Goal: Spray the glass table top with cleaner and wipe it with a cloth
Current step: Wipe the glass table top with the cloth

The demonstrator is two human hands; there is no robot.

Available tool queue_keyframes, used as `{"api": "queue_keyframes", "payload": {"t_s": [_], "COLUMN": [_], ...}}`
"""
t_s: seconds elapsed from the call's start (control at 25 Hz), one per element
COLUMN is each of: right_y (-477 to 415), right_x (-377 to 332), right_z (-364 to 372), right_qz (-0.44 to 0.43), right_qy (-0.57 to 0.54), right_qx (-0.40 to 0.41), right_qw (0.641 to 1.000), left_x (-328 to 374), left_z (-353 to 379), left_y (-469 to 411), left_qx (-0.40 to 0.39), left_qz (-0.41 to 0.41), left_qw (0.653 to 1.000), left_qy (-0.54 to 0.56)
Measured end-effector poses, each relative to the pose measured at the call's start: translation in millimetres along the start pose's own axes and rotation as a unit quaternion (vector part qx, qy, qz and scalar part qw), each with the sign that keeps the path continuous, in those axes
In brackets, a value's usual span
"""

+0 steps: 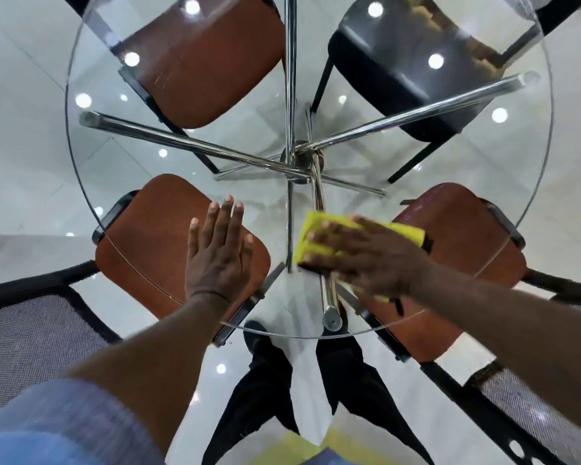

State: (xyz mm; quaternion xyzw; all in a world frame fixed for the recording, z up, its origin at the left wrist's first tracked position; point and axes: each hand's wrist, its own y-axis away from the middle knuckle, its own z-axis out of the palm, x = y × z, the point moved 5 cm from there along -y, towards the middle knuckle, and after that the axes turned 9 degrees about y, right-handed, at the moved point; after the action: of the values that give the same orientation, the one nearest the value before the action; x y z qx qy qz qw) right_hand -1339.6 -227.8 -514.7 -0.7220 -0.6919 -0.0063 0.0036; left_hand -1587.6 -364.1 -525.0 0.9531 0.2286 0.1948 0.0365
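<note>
Blue sleeve (64,421) of my left arm fills the lower left corner. Past the near rim of the glass, my dark trousers (265,380) show against the pale floor (21,146).

My left hand (218,250) lies flat on the glass top (255,209), palm down. Its fingers are straight and close together, thumb out to the side, holding nothing. It sits over a brown seat (141,236) seen through the glass at near left.

My right hand (359,260) presses flat on the yellow cloth (316,226), fingers straight and a little spread, not curled round it. Hand and cloth are slightly blurred.

The cloth lies on the near part of the round top. It is right of my left hand and apart from it, on the near side of the chrome hub (302,159) where the table's legs meet.

Through the glass I also see a near-right brown seat (463,243), a far-left brown seat (208,62) and a black seat (399,72) at far right.
</note>
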Motion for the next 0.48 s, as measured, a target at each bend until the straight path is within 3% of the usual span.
{"api": "queue_keyframes", "payload": {"t_s": [0.08, 0.16, 0.24, 0.32, 0.48], "right_y": [-10, -39, -79, -116, -90], "right_x": [71, 126, 140, 115, -7], "right_z": [8, 5, 3, 3, -2], "right_qz": [0.159, 0.371, 0.485, 0.485, 0.327], "right_qy": [0.005, 0.014, 0.020, 0.001, 0.016], "right_qx": [0.008, 0.046, 0.057, 0.054, 0.030], "right_qw": [0.987, 0.927, 0.872, 0.873, 0.945], "left_x": [0, 0, -1, -1, -1], "left_z": [2, 3, 3, 5, 3], "left_y": [0, 0, 0, 0, 0], "left_qx": [-0.008, -0.009, -0.010, -0.014, -0.023], "left_qz": [-0.002, -0.001, 0.000, -0.001, 0.001], "left_qw": [1.000, 1.000, 1.000, 1.000, 1.000], "left_qy": [0.000, -0.003, -0.004, -0.005, 0.004]}}
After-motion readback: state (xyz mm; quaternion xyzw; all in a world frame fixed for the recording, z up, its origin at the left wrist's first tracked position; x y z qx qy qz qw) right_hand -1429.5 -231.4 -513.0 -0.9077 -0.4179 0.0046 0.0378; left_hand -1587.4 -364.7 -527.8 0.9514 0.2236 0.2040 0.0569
